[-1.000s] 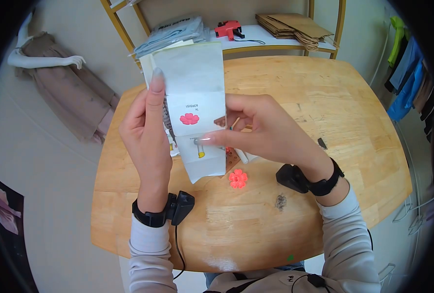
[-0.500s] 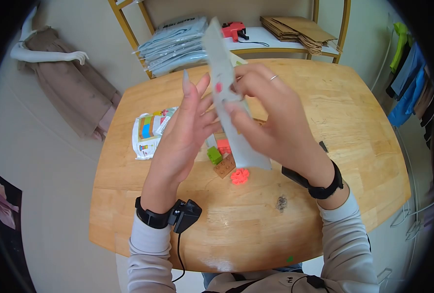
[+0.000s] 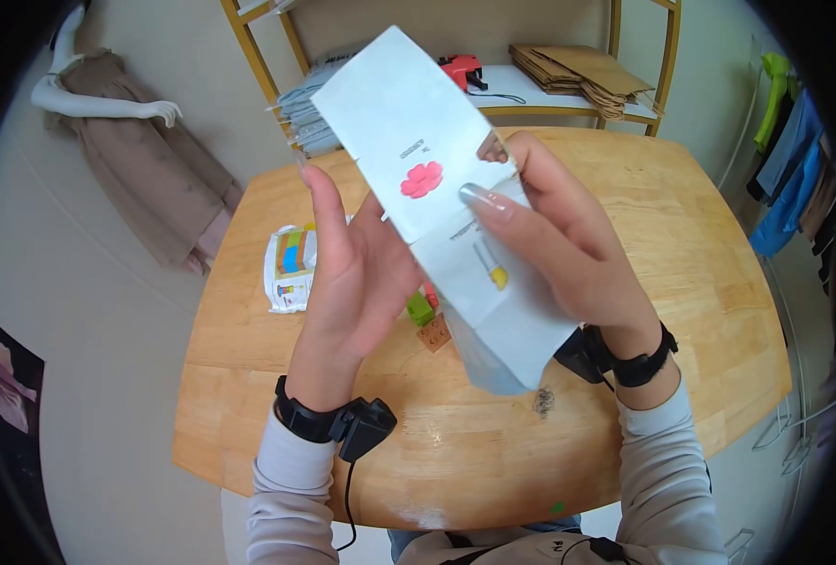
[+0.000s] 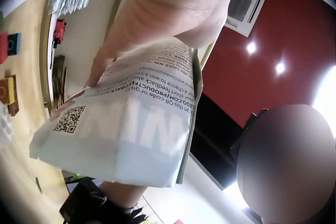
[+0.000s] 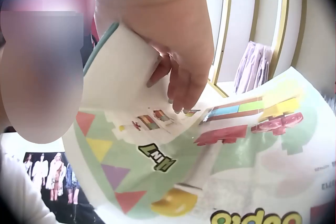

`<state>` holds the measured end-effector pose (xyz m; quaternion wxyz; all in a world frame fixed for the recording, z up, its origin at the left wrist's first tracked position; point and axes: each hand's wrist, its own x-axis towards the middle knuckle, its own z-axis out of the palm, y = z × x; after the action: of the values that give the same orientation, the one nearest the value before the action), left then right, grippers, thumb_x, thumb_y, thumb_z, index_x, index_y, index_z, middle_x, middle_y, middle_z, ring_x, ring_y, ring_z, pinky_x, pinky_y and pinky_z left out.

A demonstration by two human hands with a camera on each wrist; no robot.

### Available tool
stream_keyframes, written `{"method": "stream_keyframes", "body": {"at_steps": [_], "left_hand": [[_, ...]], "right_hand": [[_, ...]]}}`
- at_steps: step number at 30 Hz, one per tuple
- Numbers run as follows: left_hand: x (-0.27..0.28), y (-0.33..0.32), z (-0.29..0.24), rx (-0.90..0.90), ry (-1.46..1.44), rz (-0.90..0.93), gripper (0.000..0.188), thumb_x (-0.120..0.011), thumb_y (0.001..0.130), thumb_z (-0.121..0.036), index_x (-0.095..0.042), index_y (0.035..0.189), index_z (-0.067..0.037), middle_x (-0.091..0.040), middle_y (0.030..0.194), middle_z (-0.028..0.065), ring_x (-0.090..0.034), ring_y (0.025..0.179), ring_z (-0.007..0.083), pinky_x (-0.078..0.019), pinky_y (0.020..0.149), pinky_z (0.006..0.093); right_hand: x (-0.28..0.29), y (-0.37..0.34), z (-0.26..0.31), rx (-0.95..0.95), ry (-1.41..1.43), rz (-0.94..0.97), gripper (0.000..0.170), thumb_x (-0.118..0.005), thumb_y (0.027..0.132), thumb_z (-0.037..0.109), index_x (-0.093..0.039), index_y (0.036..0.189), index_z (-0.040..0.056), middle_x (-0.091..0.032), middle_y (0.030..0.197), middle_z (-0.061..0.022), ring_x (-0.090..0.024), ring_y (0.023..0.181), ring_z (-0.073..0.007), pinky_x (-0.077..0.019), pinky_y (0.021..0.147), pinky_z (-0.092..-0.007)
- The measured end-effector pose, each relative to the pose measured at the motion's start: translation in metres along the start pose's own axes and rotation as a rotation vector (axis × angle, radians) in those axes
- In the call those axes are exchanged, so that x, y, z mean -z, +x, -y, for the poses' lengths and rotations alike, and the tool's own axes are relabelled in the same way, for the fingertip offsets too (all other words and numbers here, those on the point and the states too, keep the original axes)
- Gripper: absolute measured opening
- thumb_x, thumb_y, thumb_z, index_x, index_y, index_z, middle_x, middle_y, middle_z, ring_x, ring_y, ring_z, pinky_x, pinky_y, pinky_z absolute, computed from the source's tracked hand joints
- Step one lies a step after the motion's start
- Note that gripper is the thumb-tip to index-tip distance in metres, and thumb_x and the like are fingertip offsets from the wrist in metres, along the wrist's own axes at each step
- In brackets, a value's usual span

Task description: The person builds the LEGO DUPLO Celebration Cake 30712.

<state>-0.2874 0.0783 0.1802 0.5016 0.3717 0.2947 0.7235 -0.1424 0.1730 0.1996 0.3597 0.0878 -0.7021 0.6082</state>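
Note:
A folded paper instruction leaflet (image 3: 409, 113) tilts above the table, its page printed with a pink flower and a yellow piece. My right hand (image 3: 569, 250) pinches its right edge, thumb across the printed side. Beside the left edge is my left hand (image 3: 352, 268), thumb raised and straight, its fingers partly hidden behind the paper. Text and a QR code show on the leaflet's other face (image 4: 152, 129) in the left wrist view. Below the paper lie a green brick (image 3: 420, 309) and a brown brick (image 3: 433, 334); the coral flower piece is hidden.
A printed white packet (image 3: 286, 282) lies on the wooden table (image 3: 249, 377) to the left. Behind stands a shelf with bagged clothes (image 3: 305, 113), a red label gun (image 3: 463, 71) and brown paper bags (image 3: 578, 71). Garments (image 3: 780, 169) hang at the right.
My left thumb has come off the leaflet. My right hand has swung the paper edge-on, then back to face the head camera, now slanted with its top to the left.

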Motion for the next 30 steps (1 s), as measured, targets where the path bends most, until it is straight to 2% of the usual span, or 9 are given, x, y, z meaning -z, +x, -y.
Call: {"method": "stream_keyframes", "body": {"at_steps": [11,14,16,17,20,23,25,26,30], "left_hand": [[-0.002,0.002,0.024,0.422,-0.098,0.032,0.09,-0.023,0.085,-0.077,-0.025,0.146,-0.01,-0.041,0.142,0.0117,-0.043,0.128,0.0288,-0.035,0.101,0.0532],[-0.003,0.001,0.031,0.477,-0.102,0.019,0.09,-0.022,0.085,-0.077,-0.027,0.145,-0.01,-0.041,0.143,0.0103,-0.042,0.129,0.028,-0.0344,0.102,0.0541],[0.008,0.003,0.038,0.544,-0.389,0.04,0.088,-0.023,0.086,-0.076,-0.028,0.145,-0.01,-0.041,0.142,0.012,-0.04,0.13,0.0294,-0.0318,0.104,0.0561],[0.01,0.004,0.04,0.542,-0.388,0.039,0.088,-0.023,0.086,-0.076,-0.028,0.145,-0.01,-0.041,0.142,0.012,-0.04,0.13,0.0294,-0.0318,0.104,0.0561],[0.01,0.006,0.04,0.449,-0.541,-0.06,0.088,-0.024,0.086,-0.075,-0.03,0.143,-0.009,-0.039,0.143,0.015,-0.037,0.131,0.0334,-0.0285,0.105,0.0581],[0.012,0.008,0.038,0.335,-0.435,-0.123,0.091,-0.026,0.085,-0.076,-0.028,0.142,-0.005,-0.038,0.143,0.0184,-0.034,0.133,0.0374,-0.0259,0.107,0.0579],[0.031,0.014,0.047,0.298,-0.731,-0.101,0.096,-0.027,0.084,-0.078,-0.028,0.142,-0.001,-0.036,0.144,0.0194,-0.033,0.133,0.0388,-0.0253,0.109,0.0555],[0.039,0.016,0.048,0.238,-0.72,0.075,0.099,-0.029,0.083,-0.078,-0.029,0.141,0.002,-0.035,0.145,0.0188,-0.034,0.132,0.0382,-0.0246,0.11,0.054],[0.049,0.015,0.039,0.125,-0.671,0.055,0.094,-0.031,0.083,-0.077,-0.031,0.142,-0.004,-0.034,0.146,0.0179,-0.035,0.132,0.0376,-0.0258,0.109,0.0542]], "right_hand": [[0.026,0.006,0.012,-0.014,0.136,-0.086,0.025,-0.053,0.096,0.017,-0.05,0.117,0.0039,-0.058,0.108,-0.0024,-0.054,0.098,-0.0055,-0.044,0.085,-0.0217],[0.037,0.005,0.016,-0.003,0.019,-0.037,0.027,-0.057,0.094,0.015,-0.052,0.117,0.0021,-0.059,0.11,-0.0044,-0.053,0.105,-0.0093,-0.0439,0.089,-0.0251],[0.042,0.007,0.018,0.219,-0.37,0.068,0.025,-0.06,0.085,0.007,-0.059,0.109,0.0028,-0.054,0.126,-0.0137,-0.05,0.115,-0.0203,-0.035,0.099,-0.0341],[0.042,0.006,0.025,0.22,-0.369,0.069,0.025,-0.06,0.085,0.007,-0.059,0.109,0.0028,-0.054,0.126,-0.0137,-0.05,0.115,-0.0203,-0.035,0.099,-0.0341],[0.039,0.003,0.044,0.407,-0.842,0.14,0.012,-0.067,0.063,0.009,-0.069,0.075,0.0082,-0.05,0.132,-0.0257,-0.041,0.129,-0.0399,-0.0282,0.104,-0.0496],[0.034,0.002,0.063,0.56,-1.071,0.292,0.016,-0.065,0.057,0.016,-0.07,0.071,0.0098,-0.05,0.131,-0.0267,-0.04,0.128,-0.0441,-0.0257,0.106,-0.053],[0.029,-0.003,0.069,0.554,-1.085,0.296,0.019,-0.064,0.053,0.021,-0.071,0.068,0.0124,-0.05,0.131,-0.0269,-0.037,0.129,-0.0459,-0.023,0.108,-0.0542],[0.025,-0.005,0.076,0.5,-1.177,0.293,0.019,-0.063,0.054,0.022,-0.072,0.068,0.013,-0.049,0.132,-0.0265,-0.036,0.13,-0.0451,-0.0225,0.108,-0.0537],[0.023,-0.008,0.079,0.425,-1.309,0.231,0.018,-0.064,0.053,0.019,-0.073,0.069,0.0149,-0.049,0.134,-0.0238,-0.032,0.134,-0.043,-0.0207,0.109,-0.0521]]}}
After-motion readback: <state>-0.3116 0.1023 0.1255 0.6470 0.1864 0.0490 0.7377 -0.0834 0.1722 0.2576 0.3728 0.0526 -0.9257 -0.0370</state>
